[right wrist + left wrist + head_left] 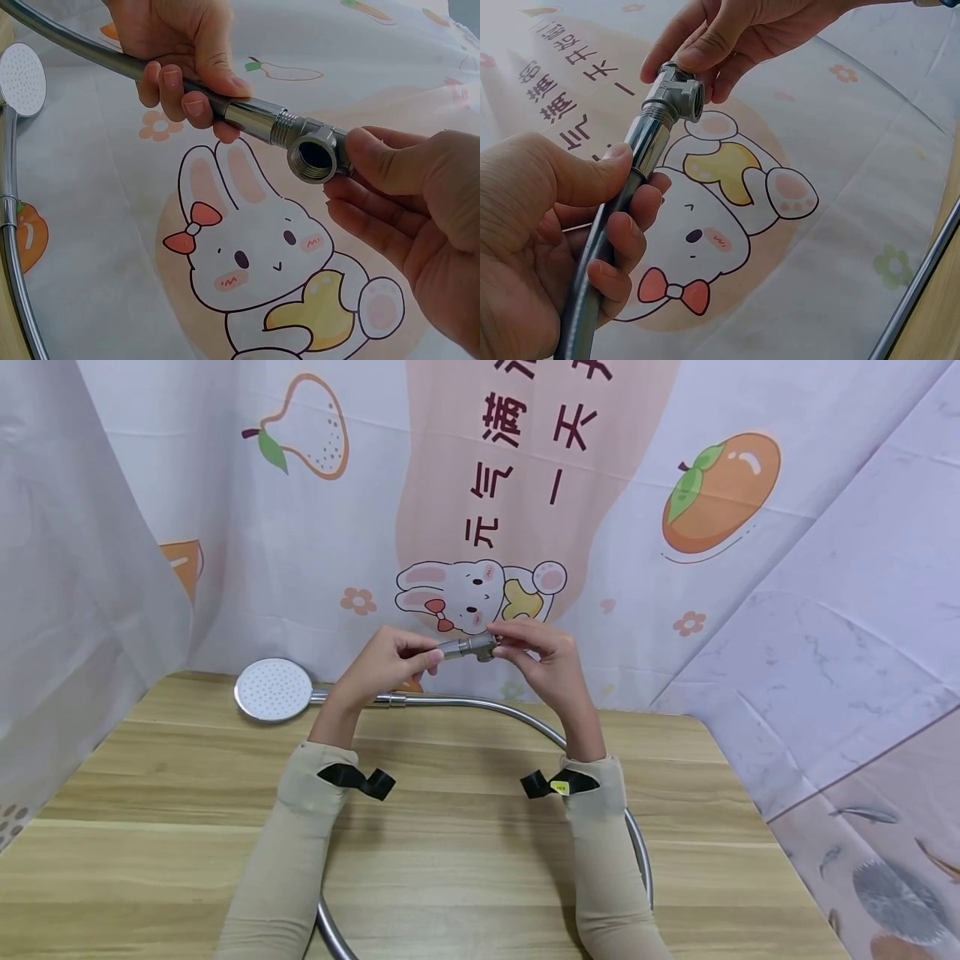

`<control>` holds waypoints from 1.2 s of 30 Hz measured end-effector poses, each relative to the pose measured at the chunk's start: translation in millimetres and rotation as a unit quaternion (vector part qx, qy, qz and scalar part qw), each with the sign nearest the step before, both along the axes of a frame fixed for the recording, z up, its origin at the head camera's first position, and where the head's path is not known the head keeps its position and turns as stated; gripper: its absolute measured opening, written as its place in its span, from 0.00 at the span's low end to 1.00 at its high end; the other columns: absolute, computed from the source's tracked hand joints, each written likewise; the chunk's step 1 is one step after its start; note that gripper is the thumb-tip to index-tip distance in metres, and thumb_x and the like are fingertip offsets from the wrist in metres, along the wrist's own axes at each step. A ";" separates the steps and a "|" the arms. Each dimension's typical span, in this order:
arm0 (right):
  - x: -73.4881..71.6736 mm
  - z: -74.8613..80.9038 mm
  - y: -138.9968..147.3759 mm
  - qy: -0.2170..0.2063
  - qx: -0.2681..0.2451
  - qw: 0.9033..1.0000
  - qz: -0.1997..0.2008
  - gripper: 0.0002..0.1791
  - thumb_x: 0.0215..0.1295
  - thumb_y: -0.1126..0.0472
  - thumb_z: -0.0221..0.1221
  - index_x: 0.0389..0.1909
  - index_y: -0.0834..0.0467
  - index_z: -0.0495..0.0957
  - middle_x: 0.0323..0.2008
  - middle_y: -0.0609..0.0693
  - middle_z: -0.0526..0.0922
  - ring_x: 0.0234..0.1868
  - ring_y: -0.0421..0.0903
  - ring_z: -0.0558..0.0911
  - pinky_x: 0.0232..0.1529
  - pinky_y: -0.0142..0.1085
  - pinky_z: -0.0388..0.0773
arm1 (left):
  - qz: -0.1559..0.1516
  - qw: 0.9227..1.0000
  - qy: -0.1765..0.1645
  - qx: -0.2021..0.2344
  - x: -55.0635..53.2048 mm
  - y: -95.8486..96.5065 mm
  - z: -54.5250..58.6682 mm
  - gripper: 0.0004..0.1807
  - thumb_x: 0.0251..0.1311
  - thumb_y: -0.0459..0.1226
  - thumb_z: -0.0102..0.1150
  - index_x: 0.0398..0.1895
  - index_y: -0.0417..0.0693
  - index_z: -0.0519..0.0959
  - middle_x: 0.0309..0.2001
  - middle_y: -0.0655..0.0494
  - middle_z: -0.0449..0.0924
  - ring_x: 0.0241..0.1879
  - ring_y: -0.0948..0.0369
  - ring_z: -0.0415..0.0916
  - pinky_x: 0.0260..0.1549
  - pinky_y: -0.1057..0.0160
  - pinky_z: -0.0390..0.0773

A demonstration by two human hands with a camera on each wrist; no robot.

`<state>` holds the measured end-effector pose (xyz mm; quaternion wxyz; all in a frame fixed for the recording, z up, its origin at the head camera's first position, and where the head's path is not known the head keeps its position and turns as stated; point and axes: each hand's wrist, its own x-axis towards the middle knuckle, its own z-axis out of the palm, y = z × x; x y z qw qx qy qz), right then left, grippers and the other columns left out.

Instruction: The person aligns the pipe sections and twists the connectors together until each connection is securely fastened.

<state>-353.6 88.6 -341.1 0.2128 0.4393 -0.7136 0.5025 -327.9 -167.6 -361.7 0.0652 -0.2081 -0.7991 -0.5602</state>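
My left hand (pixel 378 667) grips the end of a grey shower hose (pixel 585 300), fingers and thumb wrapped just behind its shiny metal connector (pixel 651 141). A metal tee fitting (pixel 676 100) sits at the tip of that connector, with some screw thread showing between the two. Pinched between thumb and fingers of my right hand (pixel 551 660) is the far end of the tee. In the right wrist view, the tee's threaded side opening (pixel 313 178) faces the camera. Both hands are raised above the back part of the table, close to each other.
A round white shower head (pixel 273 690) lies at the table's back left, its handle joined to the hose (pixel 480 702). The hose loops right and forward under my arms across the wooden table (pixel 450 860). A printed curtain (pixel 322 535) hangs right behind.
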 end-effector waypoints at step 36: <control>0.8 0.5 1.4 -0.010 0.013 1.000 0.003 0.15 0.59 0.77 0.66 0.47 0.67 0.86 0.45 0.62 0.88 0.44 0.37 0.85 0.48 0.32 0.85 | -0.007 1.000 0.009 -0.007 -0.6 -0.5 -1.2 0.10 0.71 0.34 0.60 0.38 0.34 0.86 0.23 0.57 0.78 0.20 0.65 0.67 0.18 0.68 0.65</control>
